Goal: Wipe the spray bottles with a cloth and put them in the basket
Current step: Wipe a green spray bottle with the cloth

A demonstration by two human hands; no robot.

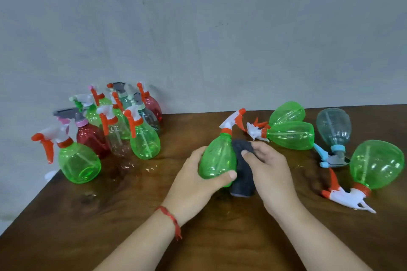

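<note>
Bottle [217, 160], green, in left hand [193, 182]; dark cloth [243, 174] in right hand [268, 171]

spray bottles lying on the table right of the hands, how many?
4. Rear green bottle and middle green bottle side by side, beyond the right hand; pale blue bottle further right; nearest green bottle by the right edge. None looks hidden there.

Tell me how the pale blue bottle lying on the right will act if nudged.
The pale blue bottle looks empty and see-through, so it is probably light and easy to shove. It lies on its rounded side, so it may roll, though its trigger head would likely stop it soon.
</note>
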